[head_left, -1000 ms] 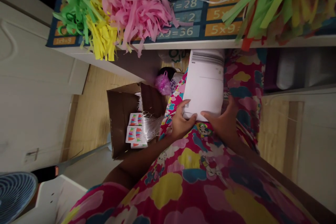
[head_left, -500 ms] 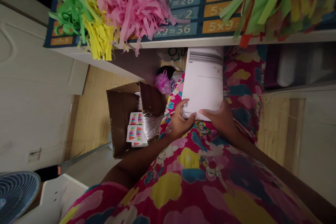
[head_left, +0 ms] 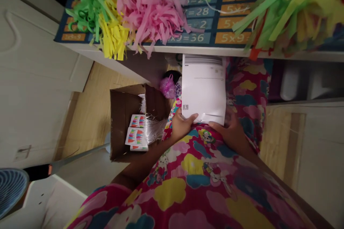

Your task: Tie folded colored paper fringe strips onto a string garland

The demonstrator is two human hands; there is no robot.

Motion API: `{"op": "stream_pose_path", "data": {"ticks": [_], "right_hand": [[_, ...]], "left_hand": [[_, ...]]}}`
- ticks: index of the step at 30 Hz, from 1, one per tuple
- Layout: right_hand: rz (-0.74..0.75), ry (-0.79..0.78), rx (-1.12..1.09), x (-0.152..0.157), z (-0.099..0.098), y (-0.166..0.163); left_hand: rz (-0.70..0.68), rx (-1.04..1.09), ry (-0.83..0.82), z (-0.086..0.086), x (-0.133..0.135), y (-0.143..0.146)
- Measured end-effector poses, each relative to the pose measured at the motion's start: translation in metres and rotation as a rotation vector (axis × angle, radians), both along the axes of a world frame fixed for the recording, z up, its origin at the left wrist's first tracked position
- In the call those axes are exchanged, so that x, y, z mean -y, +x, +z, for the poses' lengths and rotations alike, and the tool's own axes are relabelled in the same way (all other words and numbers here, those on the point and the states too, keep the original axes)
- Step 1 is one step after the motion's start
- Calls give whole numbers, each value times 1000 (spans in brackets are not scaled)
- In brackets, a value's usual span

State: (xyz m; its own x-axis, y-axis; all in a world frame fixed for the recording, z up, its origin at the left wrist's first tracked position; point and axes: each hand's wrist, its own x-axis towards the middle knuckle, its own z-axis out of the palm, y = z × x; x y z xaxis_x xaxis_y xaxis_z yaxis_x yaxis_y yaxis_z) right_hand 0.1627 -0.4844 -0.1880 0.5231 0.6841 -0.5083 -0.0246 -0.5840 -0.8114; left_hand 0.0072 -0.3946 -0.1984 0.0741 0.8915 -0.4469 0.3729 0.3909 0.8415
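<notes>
On my lap lies a stack of white printed paper (head_left: pixel 204 89), with dark stripes along its far end and a small grey mark near the left corner. My left hand (head_left: pixel 183 124) grips its near left corner, thumb on top and fingers at the side. At the near right corner, my right hand (head_left: pixel 228 128) holds the stack with the thumb on top; its other fingers are partly hidden behind the paper's edge. The near edge of the top sheet looks slightly creased between my thumbs. A patterned pink garment (head_left: pixel 188 171) spreads under the paper.
Above my lap, a desk (head_left: pixel 150 48) carries pink tissue streamers (head_left: pixel 153 14), yellow streamers (head_left: pixel 111 37) and green streamers (head_left: pixel 90 7). To the left stands an open cardboard box (head_left: pixel 118 121) with printed flag cards (head_left: pixel 135 136) and white strings. A fan (head_left: pixel 12 189) is at lower left.
The paper stack has shifted slightly left and toward me, lying straighter, with more of its near edge showing. Both hands keep hold of it. The view has tilted a little.
</notes>
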Motion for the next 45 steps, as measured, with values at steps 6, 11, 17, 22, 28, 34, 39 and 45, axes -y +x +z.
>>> {"op": "stream_pose_path", "data": {"ticks": [6, 11, 17, 22, 28, 34, 39, 45], "right_hand": [[46, -89, -159, 1, -2, 4], [4, -37, -223, -1, -1, 1], [-68, 20, -339, 2, -2, -1], [-39, 20, -328, 7, -6, 3], [435, 16, -173, 8, 2, 14], [779, 134, -269, -14, 30, -8], [753, 265, -264, -34, 53, -32], [448, 546, -46, -50, 82, -50]], "left_hand": [[-1, 237, -95, 1, 3, -2], [28, 337, -151, 5, 4, -5], [62, 471, -373, 2, 2, -11], [4, 537, -475, 7, -2, -22], [5, 541, -483, 23, 10, -54], [18, 475, -357, 58, 30, -111], [-41, 435, -121, 87, 38, -130], [-97, 316, 398, 117, 5, -83]]}}
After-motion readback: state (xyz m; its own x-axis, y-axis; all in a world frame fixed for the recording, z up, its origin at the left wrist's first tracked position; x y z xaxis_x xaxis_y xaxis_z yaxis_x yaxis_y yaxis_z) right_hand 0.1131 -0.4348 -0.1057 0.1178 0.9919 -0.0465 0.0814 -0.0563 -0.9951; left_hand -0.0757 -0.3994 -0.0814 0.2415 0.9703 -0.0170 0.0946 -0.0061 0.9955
